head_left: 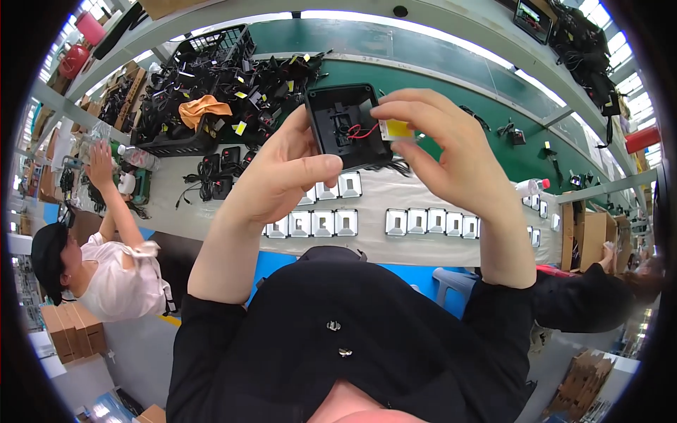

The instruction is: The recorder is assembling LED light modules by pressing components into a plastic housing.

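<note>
Black crate (190, 137) of cabled parts at 10 o'clock, silver reflector rows (395, 222) at 6 under the hands, black housing (345, 127) held up pinched in left hand (282, 176), right hand (451, 151) gripping yellow chip (396, 129) at its right edge, green belt (437, 70) open at 1.

Bright, even daylight fills the scene, coming from the windows (630, 106) at two o'clock and ten o'clock, which are blown out to white. Shadows are soft and faint. Fisheye distortion bends the desk (423, 204) edge strongly, a black vignette rings the frame, and detail blurs toward the rim.
</note>
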Demonstrator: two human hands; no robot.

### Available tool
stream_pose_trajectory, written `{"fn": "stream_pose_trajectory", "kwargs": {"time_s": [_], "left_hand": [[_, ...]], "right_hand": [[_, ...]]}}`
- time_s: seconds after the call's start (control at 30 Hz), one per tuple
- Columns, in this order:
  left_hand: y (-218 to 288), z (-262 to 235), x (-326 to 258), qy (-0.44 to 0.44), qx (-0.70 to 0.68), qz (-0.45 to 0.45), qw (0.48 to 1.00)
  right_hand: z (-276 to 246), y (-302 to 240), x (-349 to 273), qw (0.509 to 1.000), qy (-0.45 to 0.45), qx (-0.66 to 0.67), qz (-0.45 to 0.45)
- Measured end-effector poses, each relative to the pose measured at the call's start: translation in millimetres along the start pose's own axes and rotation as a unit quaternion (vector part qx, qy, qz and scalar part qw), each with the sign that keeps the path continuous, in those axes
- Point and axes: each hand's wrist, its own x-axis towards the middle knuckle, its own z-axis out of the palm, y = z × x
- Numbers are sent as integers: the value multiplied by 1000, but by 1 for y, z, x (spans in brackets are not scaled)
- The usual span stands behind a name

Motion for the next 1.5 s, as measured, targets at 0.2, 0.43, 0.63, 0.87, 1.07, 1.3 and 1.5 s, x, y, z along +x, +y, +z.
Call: {"fn": "stream_pose_trajectory", "kwargs": {"time_s": [0.2, 0.43, 0.63, 0.87, 1.07, 1.3, 1.5], "left_hand": [[-7, 9, -16, 41, 78, 50, 995], [-12, 23, -21, 130, -25, 98, 986], [-9, 29, -23, 179, 26, 175, 968], [-10, 18, -24, 140, -64, 126, 980], [-9, 33, -29, 136, 23, 156, 978], [-8, 32, -25, 195, 219, 186, 938], [13, 41, -36, 209, 226, 99, 946]], "right_hand": [[4, -8, -11, 998, 38, 27, 32], [9, -33, -7, 997, 14, -55, -46], [12, -47, -6, 982, 30, -121, -139], [-2, -57, -2, 960, 47, -194, -199], [-4, -62, -4, 973, 35, -176, -144], [-5, -63, -2, 943, 45, -249, -217], [3, -59, 0, 945, 27, -234, -228]]}}
